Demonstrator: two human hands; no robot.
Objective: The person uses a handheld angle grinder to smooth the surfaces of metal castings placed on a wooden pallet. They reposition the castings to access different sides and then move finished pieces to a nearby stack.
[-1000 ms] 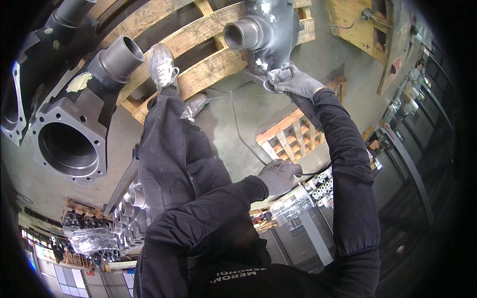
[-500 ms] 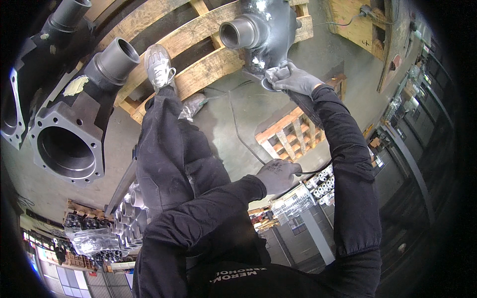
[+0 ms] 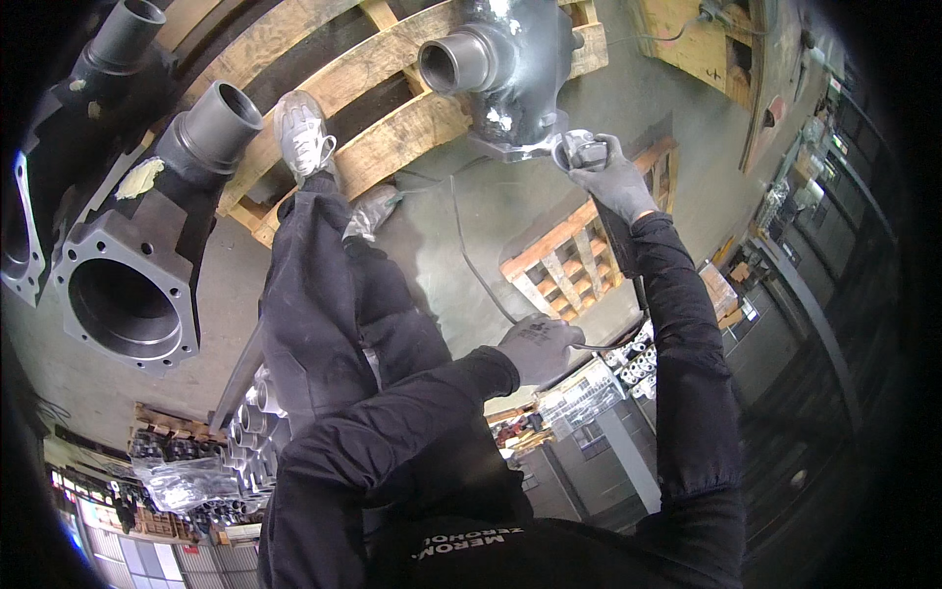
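My right hand (image 3: pixel 618 177), in a grey glove, is closed round the head of an angle grinder (image 3: pixel 616 231) whose dark body runs back along my forearm. The grinder's front sits just off the lower flange of a dark grey metal casting (image 3: pixel 530 83) with a round pipe neck. Lower down, my gloved left hand (image 3: pixel 538 350) is closed on the black power cable (image 3: pixel 474 270), which passes through it toward the grinder. Exactly how the fingers sit on the tool is partly hidden.
The casting rests on a wooden pallet (image 3: pixel 412 133), and my left shoe (image 3: pixel 302 133) is on its edge. To the left stands another large casting (image 3: pixel 182 250) with a bolted flange opening. A smaller pallet (image 3: pixel 564 265) lies on the floor beyond the cable.
My right hand and the grinder have moved back and slightly right, away from the casting's lower flange. The left hand keeps its hold on the cable, shifted slightly left in view.
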